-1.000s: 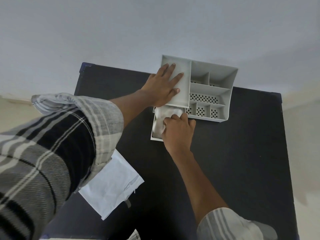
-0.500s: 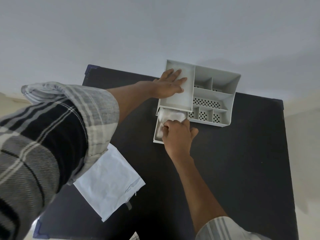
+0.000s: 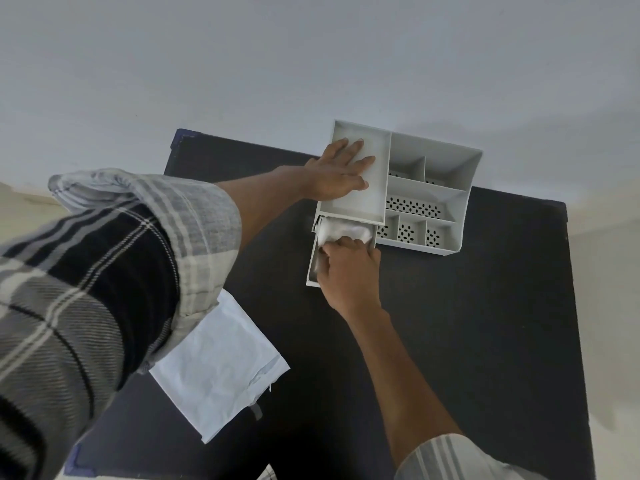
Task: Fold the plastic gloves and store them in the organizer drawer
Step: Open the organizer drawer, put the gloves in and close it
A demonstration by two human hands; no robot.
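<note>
Fingers (image 3: 341,244) of the right hand (image 3: 349,268) now curl deeper, pressing gloves (image 3: 343,232) into the drawer (image 3: 311,268).
Left hand (image 3: 341,171) stays flat, fingers spread, steadying the organizer (image 3: 464,202); closing the drawer likely remains.

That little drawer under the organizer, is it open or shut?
Open. The drawer sticks out toward the person, white plastic gloves showing inside, with the right hand pressing on them.

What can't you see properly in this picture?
Head view only:
- Folded gloves: mostly hidden by the right hand and the organizer tray above the drawer.
- Right fingertips: curled out of sight in the drawer.
- White bag: its top corner is under the left sleeve.
</note>
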